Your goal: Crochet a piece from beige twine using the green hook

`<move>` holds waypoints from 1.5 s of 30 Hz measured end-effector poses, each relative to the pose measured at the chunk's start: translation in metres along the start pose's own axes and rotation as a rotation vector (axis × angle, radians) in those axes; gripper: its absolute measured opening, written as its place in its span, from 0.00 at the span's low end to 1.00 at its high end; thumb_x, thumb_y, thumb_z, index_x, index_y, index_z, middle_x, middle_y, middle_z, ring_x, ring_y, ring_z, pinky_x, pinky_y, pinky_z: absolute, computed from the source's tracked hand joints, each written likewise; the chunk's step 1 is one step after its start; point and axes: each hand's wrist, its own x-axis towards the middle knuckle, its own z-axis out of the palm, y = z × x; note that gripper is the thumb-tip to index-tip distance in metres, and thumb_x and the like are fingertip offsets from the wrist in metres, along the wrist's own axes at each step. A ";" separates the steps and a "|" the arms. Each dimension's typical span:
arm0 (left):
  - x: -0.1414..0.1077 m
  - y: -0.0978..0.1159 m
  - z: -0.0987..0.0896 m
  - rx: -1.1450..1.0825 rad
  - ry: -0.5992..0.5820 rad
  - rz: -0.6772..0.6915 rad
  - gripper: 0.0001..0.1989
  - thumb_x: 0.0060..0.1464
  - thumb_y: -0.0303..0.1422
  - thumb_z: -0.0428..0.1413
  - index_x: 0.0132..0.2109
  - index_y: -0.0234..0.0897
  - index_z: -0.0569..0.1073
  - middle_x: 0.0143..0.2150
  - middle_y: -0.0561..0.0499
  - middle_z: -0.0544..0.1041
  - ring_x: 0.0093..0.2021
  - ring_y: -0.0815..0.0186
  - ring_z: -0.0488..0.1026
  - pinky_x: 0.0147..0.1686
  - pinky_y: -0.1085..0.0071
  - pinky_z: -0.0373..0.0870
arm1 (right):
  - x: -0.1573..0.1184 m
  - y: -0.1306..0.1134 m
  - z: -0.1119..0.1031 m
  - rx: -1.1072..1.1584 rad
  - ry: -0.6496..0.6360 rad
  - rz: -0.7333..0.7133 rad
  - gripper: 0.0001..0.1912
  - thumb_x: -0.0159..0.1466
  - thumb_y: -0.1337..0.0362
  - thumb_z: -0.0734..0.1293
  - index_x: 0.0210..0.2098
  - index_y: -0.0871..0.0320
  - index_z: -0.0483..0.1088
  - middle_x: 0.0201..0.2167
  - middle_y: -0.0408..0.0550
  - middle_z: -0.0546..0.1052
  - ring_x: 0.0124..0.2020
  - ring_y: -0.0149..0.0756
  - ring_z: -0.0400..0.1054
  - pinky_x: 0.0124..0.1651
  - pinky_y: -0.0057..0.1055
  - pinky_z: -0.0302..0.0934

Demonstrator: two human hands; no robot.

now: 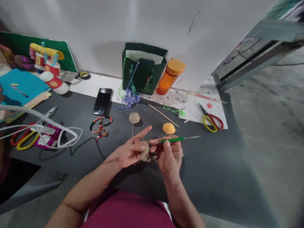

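Observation:
My left hand (129, 152) pinches a small piece of beige crochet work (145, 154) between thumb and fingers, its index finger stretched out with yarn running over it. From there the strand leads back to a beige yarn ball (134, 117) on the table. A crochet hook with a green handle (174, 139) lies in my right hand (169, 156), gripped by thumb and fingers. One slim metal end points right, away from the work; the other end is hidden near the fingers. Just beyond my right hand sits a yellow-orange ball (168, 128).
Behind stand a dark green paper bag (140, 76) and an orange bottle (170, 77). Blue yarn (128, 100), a thin stick (163, 115), a phone (102, 101) and a beaded bracelet (101, 125) lie around. Scissors (211, 120) rest right; white cables (68, 133) cross the left.

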 end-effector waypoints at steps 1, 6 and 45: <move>0.000 0.000 0.000 -0.006 -0.001 -0.005 0.52 0.44 0.26 0.69 0.74 0.40 0.57 0.35 0.52 0.82 0.36 0.69 0.76 0.35 0.76 0.68 | 0.000 -0.001 0.000 -0.008 -0.003 -0.008 0.15 0.60 0.52 0.76 0.35 0.50 0.68 0.24 0.38 0.82 0.20 0.35 0.75 0.29 0.35 0.74; 0.000 -0.001 -0.001 -0.012 0.027 -0.024 0.49 0.42 0.27 0.70 0.71 0.41 0.63 0.37 0.51 0.80 0.37 0.69 0.75 0.34 0.77 0.65 | 0.001 -0.004 -0.002 -0.064 -0.007 -0.040 0.15 0.61 0.50 0.75 0.34 0.50 0.68 0.22 0.39 0.82 0.18 0.34 0.73 0.27 0.34 0.73; 0.004 -0.020 0.019 0.315 0.423 0.475 0.54 0.47 0.34 0.72 0.75 0.47 0.54 0.31 0.59 0.78 0.33 0.70 0.74 0.40 0.73 0.72 | -0.009 0.026 -0.004 -0.556 0.073 -0.458 0.04 0.67 0.65 0.69 0.38 0.52 0.78 0.31 0.44 0.81 0.35 0.36 0.75 0.42 0.37 0.70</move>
